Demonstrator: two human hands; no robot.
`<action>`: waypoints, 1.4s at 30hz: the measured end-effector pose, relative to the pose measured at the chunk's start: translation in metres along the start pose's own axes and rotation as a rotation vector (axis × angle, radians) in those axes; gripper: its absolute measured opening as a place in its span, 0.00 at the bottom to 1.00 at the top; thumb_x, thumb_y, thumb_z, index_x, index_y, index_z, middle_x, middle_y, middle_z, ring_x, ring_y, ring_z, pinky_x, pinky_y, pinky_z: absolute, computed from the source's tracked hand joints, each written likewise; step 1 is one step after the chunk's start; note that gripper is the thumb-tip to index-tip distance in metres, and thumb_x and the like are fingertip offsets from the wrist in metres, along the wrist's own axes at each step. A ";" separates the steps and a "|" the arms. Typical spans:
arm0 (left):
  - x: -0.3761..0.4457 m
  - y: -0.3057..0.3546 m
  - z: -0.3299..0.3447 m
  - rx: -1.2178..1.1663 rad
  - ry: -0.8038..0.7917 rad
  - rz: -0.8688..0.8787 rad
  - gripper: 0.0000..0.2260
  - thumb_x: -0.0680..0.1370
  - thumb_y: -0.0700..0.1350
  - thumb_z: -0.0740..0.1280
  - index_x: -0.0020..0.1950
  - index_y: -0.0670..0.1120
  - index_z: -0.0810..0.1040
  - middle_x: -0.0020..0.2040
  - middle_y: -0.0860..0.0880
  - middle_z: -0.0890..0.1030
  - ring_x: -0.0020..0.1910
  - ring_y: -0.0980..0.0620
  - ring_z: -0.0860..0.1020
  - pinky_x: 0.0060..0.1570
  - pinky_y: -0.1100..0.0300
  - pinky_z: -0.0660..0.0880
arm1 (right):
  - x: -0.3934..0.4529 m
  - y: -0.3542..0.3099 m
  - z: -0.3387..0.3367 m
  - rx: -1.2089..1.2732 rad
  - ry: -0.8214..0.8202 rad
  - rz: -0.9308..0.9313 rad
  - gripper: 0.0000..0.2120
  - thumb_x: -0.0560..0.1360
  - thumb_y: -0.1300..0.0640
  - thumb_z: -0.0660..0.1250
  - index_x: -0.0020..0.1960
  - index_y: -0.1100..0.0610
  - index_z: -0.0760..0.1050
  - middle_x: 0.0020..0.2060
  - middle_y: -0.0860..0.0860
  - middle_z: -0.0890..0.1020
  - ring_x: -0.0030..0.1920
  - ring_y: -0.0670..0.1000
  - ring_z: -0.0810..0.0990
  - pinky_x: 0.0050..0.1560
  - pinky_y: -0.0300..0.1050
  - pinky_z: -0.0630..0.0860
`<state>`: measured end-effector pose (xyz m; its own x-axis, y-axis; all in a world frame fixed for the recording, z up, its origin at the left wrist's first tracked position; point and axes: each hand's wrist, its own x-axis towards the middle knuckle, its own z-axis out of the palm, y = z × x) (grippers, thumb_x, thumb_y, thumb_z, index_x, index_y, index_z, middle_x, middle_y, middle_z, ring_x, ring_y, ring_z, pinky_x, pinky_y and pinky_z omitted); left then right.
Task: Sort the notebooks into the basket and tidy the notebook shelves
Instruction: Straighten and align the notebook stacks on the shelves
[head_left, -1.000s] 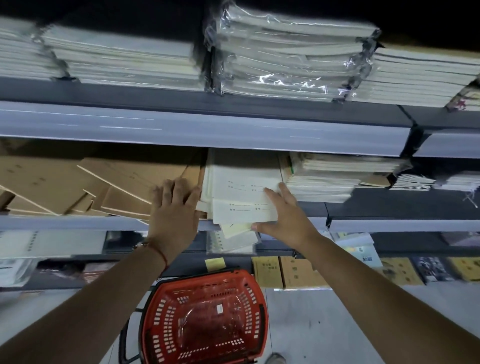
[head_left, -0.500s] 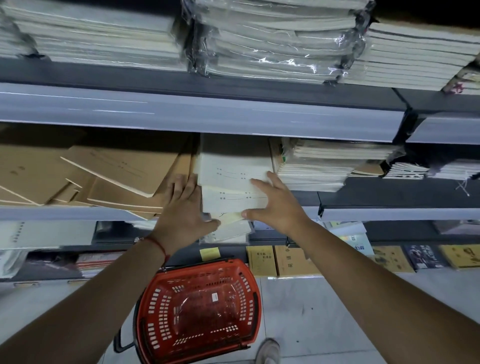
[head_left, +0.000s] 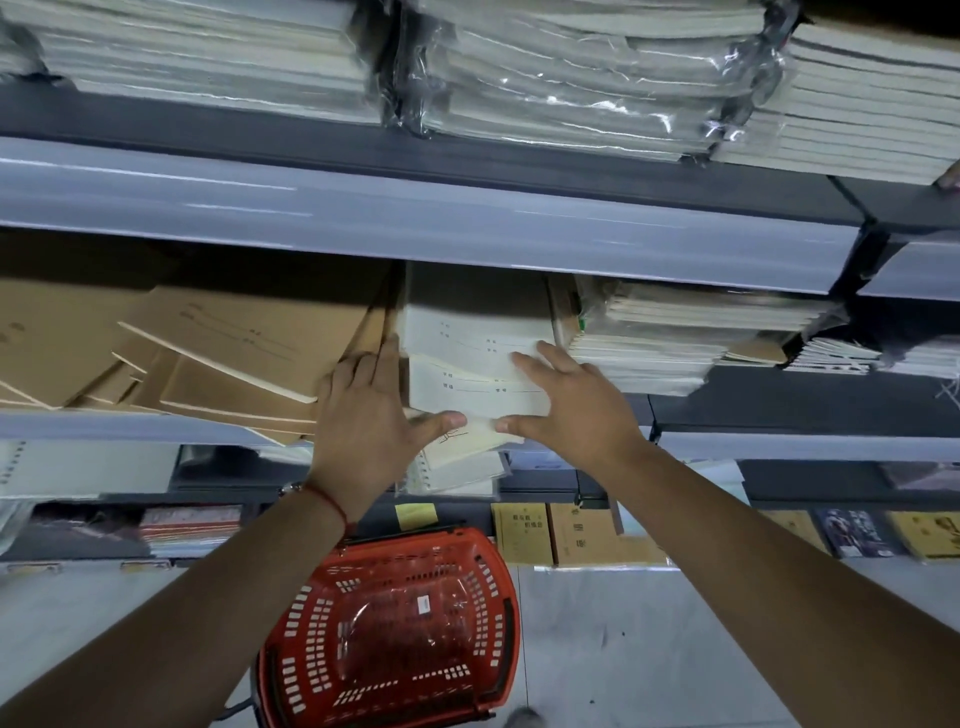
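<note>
Now both flat hands, left hand (head_left: 363, 415) and right hand (head_left: 571, 400), have closed in around the white notebooks (head_left: 475, 358).

I see a cream-white stack of notebooks (head_left: 475, 358) with thin dark ruled label lines on the covers. Left of it, the kraft-brown notebooks (head_left: 218, 353) show pale cream page edges. On the top shelf sit off-white notebook stacks (head_left: 197, 47) and a bundle in clear glossy plastic wrap (head_left: 576, 78) with white glints. The shelf edge strip (head_left: 415, 218) is pale bluish grey over dark grey metal. Below, the basket (head_left: 389, 634) is red with a pattern of pale rectangular slots and a black handle. A yellow sticky note (head_left: 415, 515) and yellow-tan booklets (head_left: 522, 532) with dark print lie above a pale grey floor (head_left: 623, 649). I see a red string bracelet (head_left: 330, 503) on my left wrist.
</note>
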<state>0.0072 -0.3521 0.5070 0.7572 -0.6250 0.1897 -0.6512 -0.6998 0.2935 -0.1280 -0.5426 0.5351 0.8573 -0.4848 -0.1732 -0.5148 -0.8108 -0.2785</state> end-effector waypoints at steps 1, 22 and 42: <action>0.001 0.000 0.000 -0.015 -0.009 -0.007 0.53 0.64 0.79 0.60 0.78 0.44 0.59 0.66 0.41 0.76 0.65 0.39 0.71 0.65 0.45 0.66 | 0.001 0.000 0.000 -0.014 0.006 -0.011 0.41 0.71 0.29 0.65 0.78 0.39 0.55 0.79 0.42 0.53 0.76 0.57 0.60 0.72 0.53 0.64; 0.004 -0.019 0.018 -0.103 0.219 0.110 0.39 0.61 0.76 0.65 0.69 0.62 0.73 0.57 0.56 0.79 0.50 0.55 0.73 0.44 0.57 0.69 | 0.006 0.046 0.053 0.128 0.482 -0.368 0.33 0.68 0.30 0.65 0.71 0.39 0.71 0.70 0.38 0.71 0.69 0.41 0.69 0.71 0.43 0.65; -0.003 -0.014 0.046 0.213 0.464 0.165 0.43 0.66 0.80 0.49 0.73 0.56 0.69 0.54 0.54 0.83 0.55 0.50 0.79 0.47 0.57 0.70 | 0.024 0.041 0.053 -0.109 0.588 -0.250 0.25 0.73 0.33 0.64 0.69 0.35 0.70 0.57 0.49 0.75 0.62 0.50 0.70 0.63 0.47 0.71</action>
<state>0.0119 -0.3560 0.4593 0.5554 -0.5477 0.6257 -0.7228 -0.6900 0.0376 -0.1289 -0.5703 0.4699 0.8270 -0.3509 0.4393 -0.3227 -0.9361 -0.1403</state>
